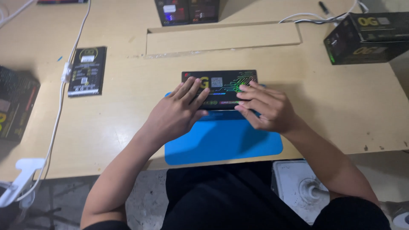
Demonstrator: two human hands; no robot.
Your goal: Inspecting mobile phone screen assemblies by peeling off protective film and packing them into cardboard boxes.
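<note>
1. Head view, looking straight down: a flat black packet (221,87) with bright circuit-pattern print lies dead centre, its near edge on the far end of a blue mat (223,142) that sits on the pale wooden table (341,102).
2. The left hand (181,110) is flat on the packet's left half, fingers spread and pointing toward 1 o'clock, palm down, pressing and not closed around anything.
3. The right hand (266,108) comes in from 4 o'clock, fingers stretched toward 9 o'clock across the packet's right end and near edge; fingers extended, touching it (whether the thumb hooks underneath, I cannot tell).
4. The two hands sit close, apart by a narrow gap over the packet's middle.
5. At 10 o'clock from the packet, a second flat black packet (87,71) lies on the table, just beside a white cable (64,85) running down the left side.
6. At 2 o'clock, a black box (368,38) with gold lettering stands near the table's far right corner.
7. At 12 o'clock, a long recessed wooden slot (221,39) runs across the tabletop, with another dark box (187,11) behind it.
</note>
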